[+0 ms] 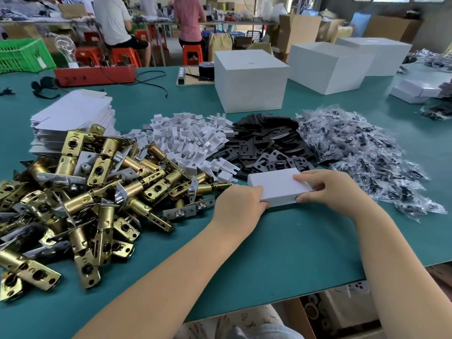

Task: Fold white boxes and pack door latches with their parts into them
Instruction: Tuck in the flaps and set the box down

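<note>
Table (305, 245): teal mat surface; near edge runs diagonally across the lower right of the frame. A bare stretch of mat lies between that edge and the piles, crossed by both forearms.

Small white box (276, 185): closed, flat, rectangular, matte card. Lies on the table at centre frame, just in front of the black plates. Long axis runs from upper left to lower right of the frame.

Left hand (238, 200): fingers curled round the box's near left end, fingertips tucked against its side.

Right hand (335, 185): fingers laid over the top right of the box, thumb pressed to its near side, pinching it.

Door latches (80, 192): large tangled heap at left of frame, brass-coloured tubes with silver face plates, shiny, pointing every way.

Flat box blanks (73, 113): stack of unfolded white card, upper left, behind the latches.

White plastic pieces (188, 135): small angular parts, heaped at centre.

Black plates (264, 145): flat dark metal pieces with cut-outs, heaped right of the white parts.

Bagged parts (362, 152): clear crinkled bags with dark contents, spread along the right.

Large white cartons (252, 79): three square-sided boxes, upper centre to upper right.

Green crate (24, 55): upper left edge.

Two people on orange stools (127, 56): seated at a far bench, backs turned.
</note>
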A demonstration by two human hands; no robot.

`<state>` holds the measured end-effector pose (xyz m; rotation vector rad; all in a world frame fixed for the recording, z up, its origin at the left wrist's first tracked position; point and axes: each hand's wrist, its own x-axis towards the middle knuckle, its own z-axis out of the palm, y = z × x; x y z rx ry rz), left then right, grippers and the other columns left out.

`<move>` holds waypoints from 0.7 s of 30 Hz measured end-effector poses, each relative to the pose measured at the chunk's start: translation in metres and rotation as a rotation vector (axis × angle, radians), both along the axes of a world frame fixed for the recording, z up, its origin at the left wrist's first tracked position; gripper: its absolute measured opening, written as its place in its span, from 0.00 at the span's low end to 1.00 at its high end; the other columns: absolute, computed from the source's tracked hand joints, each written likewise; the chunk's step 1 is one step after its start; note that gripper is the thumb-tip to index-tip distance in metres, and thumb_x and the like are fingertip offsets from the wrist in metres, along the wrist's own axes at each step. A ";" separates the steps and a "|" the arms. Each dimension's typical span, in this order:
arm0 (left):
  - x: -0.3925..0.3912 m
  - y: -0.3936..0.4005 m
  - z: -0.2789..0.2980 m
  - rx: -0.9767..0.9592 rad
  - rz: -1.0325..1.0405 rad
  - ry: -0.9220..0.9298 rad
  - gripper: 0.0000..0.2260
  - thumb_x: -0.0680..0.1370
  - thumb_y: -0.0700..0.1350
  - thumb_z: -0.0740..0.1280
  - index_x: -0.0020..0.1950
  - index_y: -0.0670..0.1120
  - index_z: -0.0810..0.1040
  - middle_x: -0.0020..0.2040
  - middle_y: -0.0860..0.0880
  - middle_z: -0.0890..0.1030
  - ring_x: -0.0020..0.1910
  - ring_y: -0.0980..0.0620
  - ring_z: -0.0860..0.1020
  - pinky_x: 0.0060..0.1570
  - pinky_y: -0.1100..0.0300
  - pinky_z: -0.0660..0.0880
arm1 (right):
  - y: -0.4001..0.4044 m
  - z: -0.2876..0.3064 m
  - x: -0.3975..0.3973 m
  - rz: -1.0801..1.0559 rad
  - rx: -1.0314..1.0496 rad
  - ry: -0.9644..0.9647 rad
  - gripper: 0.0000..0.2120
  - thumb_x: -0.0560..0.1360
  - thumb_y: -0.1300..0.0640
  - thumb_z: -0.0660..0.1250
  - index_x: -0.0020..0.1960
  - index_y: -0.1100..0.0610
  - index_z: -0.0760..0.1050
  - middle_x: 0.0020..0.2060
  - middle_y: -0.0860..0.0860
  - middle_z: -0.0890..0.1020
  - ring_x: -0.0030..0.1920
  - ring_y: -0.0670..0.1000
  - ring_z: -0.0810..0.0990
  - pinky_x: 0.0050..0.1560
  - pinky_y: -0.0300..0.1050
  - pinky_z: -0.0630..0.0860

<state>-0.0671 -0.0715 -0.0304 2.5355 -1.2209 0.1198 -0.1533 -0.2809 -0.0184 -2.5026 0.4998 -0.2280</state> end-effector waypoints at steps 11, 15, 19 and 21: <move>0.002 0.010 0.005 0.010 -0.066 0.030 0.17 0.82 0.51 0.62 0.67 0.44 0.72 0.52 0.44 0.81 0.53 0.45 0.76 0.50 0.52 0.74 | 0.015 0.006 -0.008 -0.016 0.020 -0.008 0.29 0.66 0.51 0.78 0.65 0.45 0.75 0.67 0.46 0.71 0.63 0.47 0.69 0.66 0.44 0.63; 0.014 0.028 0.032 -0.055 -0.018 0.096 0.23 0.80 0.59 0.63 0.72 0.51 0.70 0.56 0.50 0.82 0.53 0.50 0.79 0.47 0.56 0.76 | 0.041 0.009 0.001 0.001 -0.061 -0.193 0.23 0.68 0.50 0.76 0.62 0.47 0.78 0.64 0.49 0.72 0.68 0.50 0.64 0.64 0.39 0.56; 0.049 0.053 0.083 -0.102 0.110 0.050 0.20 0.80 0.59 0.61 0.69 0.53 0.74 0.52 0.55 0.83 0.47 0.55 0.79 0.45 0.59 0.76 | 0.092 0.017 0.025 0.192 -0.199 -0.405 0.11 0.74 0.52 0.72 0.53 0.55 0.83 0.55 0.53 0.78 0.61 0.55 0.71 0.61 0.36 0.58; 0.074 0.067 0.106 -0.128 0.204 0.020 0.17 0.80 0.56 0.62 0.65 0.51 0.78 0.53 0.52 0.82 0.47 0.53 0.76 0.47 0.59 0.72 | 0.117 0.017 0.040 0.332 -0.223 -0.396 0.11 0.74 0.52 0.69 0.52 0.57 0.83 0.52 0.54 0.79 0.59 0.55 0.72 0.60 0.38 0.61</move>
